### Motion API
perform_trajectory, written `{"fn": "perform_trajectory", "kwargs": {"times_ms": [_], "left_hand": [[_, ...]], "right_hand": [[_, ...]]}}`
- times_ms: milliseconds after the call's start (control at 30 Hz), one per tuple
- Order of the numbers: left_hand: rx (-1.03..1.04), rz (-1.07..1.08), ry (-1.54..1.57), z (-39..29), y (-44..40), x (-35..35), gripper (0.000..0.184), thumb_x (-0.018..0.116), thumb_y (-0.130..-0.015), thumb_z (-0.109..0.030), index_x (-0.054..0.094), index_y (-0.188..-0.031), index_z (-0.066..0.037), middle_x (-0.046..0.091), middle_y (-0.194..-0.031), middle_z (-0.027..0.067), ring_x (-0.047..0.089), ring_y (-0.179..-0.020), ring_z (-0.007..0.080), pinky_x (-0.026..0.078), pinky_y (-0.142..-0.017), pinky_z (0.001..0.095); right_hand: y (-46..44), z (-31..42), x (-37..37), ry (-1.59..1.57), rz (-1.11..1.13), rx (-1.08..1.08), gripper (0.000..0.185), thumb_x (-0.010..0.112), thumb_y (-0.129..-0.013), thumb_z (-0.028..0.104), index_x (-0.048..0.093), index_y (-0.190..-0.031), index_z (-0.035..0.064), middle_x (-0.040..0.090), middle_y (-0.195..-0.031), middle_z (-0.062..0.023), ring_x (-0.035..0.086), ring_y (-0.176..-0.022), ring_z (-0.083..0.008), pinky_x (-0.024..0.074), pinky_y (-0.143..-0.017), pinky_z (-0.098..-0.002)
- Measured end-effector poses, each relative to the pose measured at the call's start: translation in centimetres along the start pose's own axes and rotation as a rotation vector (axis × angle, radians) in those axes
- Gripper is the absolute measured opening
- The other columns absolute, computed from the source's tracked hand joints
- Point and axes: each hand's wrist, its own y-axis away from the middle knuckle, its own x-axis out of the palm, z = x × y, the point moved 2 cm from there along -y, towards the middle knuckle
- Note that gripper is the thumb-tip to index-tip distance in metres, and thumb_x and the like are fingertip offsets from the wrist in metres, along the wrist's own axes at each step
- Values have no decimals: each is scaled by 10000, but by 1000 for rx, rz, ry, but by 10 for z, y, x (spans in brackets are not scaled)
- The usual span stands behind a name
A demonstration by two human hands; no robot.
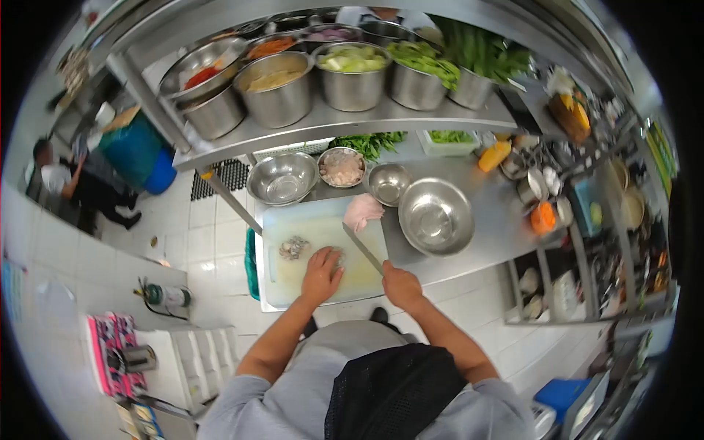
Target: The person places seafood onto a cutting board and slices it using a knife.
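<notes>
My right hand (402, 284) is wrapped round the handle of a kitchen knife (362, 245), whose blade points up and left across the cutting board (293, 281). My left hand (320, 276) rests on the board, fingers bent over a small greyish piece of food (339, 258), which they partly hide. Left of that hand lies a small heap of greyish chopped pieces (294, 248), of a kind I cannot make out. A pale pink piece of raw meat (364, 212) sits at the board's far right, just beyond the knife tip.
Behind the board stand a wide steel bowl (282, 181), a bowl of pale raw chunks (341, 167) and a small bowl (389, 183). A large bowl (437, 217) is at the right. Overhead, a shelf (330, 117) bears several vegetable pots. Another person (81, 180) is far left.
</notes>
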Motion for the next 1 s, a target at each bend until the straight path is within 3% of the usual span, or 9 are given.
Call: {"fn": "perform_trajectory", "kwargs": {"times_ms": [167,267,367,700,800,867,1000], "left_hand": [[-31,-6,47,4,1,11,417,801,-941,-206,689,-1298,-22,625,-1352,231,577,-1309,459,470,-1135,543],[12,-76,-21,4,-20,18,379,818,-909,-224,715,-1210,-19,641,-1225,199,595,-1209,435,476,-1043,550],[-70,-77,-142,-7,-19,23,292,819,-865,-203,717,-1078,-31,650,-1104,155,591,-1123,397,464,-943,537],[-369,-186,-270,-29,-14,44,210,773,-871,-155,719,-1022,-20,675,-1015,186,616,-1016,418,501,-877,551],[-475,-218,-239,-35,-18,43,253,806,-886,-185,733,-1044,0,692,-972,207,637,-989,437,527,-849,556],[-624,-82,63,-42,-19,38,353,856,-896,-255,749,-1104,11,709,-963,209,649,-1005,447,542,-856,548],[-681,-110,-66,-49,-13,20,431,871,-916,-298,747,-1182,17,726,-1090,212,645,-1083,439,543,-905,526]], "right_hand": [[4,-10,11,-52,-80,-2,237,585,-1021,135,552,-1224,17,778,-950,-253,765,-903,-474,585,-789,-620],[-1,-6,-2,-9,-7,-14,252,569,-1028,137,546,-1241,5,781,-982,-252,765,-945,-472,587,-821,-612],[17,-6,2,-127,126,57,268,545,-1030,110,544,-1266,-18,773,-1026,-292,759,-990,-494,582,-881,-623],[20,-69,-1,-181,223,-122,295,575,-1063,164,529,-1260,-51,759,-1057,-320,731,-1024,-537,560,-928,-643],[7,-73,-15,-169,281,-150,282,592,-1060,160,520,-1236,-49,751,-1060,-331,729,-1033,-535,557,-929,-642],[-2,-81,-11,-205,272,-183,281,609,-1057,163,512,-1219,-46,745,-1061,-340,727,-1033,-535,556,-922,-644],[-11,-93,1,-181,297,-213,296,617,-1055,170,509,-1221,-50,741,-1057,-346,724,-1021,-541,553,-917,-647]]}}
